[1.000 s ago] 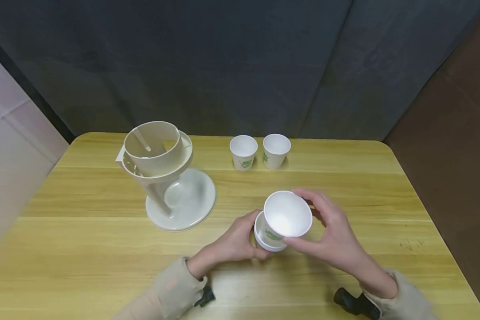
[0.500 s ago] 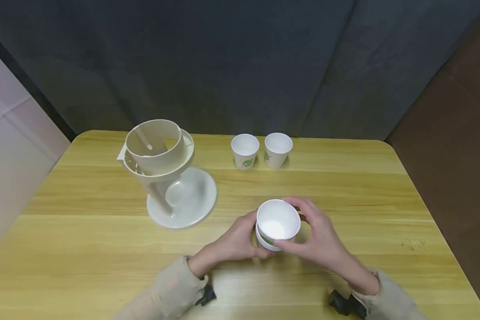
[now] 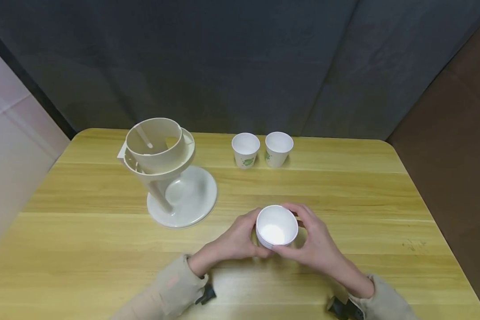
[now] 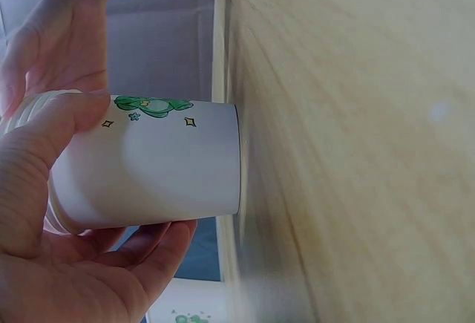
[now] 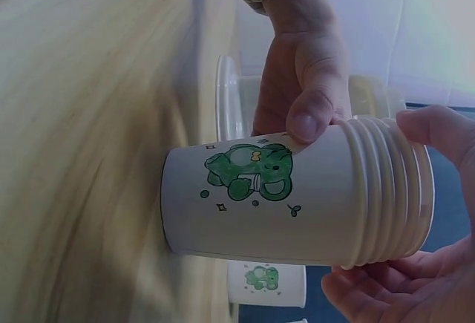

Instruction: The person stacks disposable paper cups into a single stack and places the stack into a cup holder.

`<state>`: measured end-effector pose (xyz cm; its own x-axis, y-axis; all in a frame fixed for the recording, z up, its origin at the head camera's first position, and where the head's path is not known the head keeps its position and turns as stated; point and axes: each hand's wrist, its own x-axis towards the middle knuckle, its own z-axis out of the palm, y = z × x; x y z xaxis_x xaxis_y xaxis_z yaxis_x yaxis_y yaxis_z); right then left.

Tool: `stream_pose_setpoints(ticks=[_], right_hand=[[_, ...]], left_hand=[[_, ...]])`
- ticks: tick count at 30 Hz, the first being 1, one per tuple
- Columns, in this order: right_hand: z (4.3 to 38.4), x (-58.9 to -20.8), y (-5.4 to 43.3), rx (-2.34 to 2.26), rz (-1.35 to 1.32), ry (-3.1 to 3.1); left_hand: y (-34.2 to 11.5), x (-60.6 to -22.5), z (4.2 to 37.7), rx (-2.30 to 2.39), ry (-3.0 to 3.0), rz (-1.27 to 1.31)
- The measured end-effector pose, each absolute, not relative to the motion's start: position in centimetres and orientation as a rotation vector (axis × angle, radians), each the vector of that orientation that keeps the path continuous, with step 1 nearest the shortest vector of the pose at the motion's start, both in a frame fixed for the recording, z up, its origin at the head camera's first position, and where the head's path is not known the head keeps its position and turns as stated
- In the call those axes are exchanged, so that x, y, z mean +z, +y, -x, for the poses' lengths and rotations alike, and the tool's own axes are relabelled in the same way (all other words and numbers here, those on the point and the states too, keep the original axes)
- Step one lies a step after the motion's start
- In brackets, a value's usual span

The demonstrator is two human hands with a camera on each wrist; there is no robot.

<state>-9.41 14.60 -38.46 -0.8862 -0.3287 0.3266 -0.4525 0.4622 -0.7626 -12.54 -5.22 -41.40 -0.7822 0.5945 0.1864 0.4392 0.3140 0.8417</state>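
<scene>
The right wrist view shows nested rims on the cup stack (image 5: pixel 319 219), where the head view shows one mouth. It stands upright on the worktop (image 3: pixel 364 200), well inside the far and right edges. Left hand (image 3: pixel 238 240) fingers, spread to its width, curl round its side; right hand (image 3: pixel 318 246) fingers grip the rims.

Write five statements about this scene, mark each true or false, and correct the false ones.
1. The left hand and right hand both hold the cup stack. True.
2. The cup stack lies on its side. False: it is upright.
3. A green bear print shows on the cup stack. True.
4. The cream-coloured holder stands on the person's right. False: it stands on the left.
5. Two loose cups stand side by side beyond the hands. True.
</scene>
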Motion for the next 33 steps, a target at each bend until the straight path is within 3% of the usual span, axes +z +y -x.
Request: stream_pose_setpoints(ticks=[19,33], right_hand=[[9.8,-38.9,15.5,1.463,-0.785,-2.494],[13.0,-38.9,17.4,1.472,-0.57,-2.451]], left_hand=[[-5.3,-41.4,12.5,1.451,2.426,-0.968],[-5.2,-41.4,12.6,1.465,2.402,-0.93]])
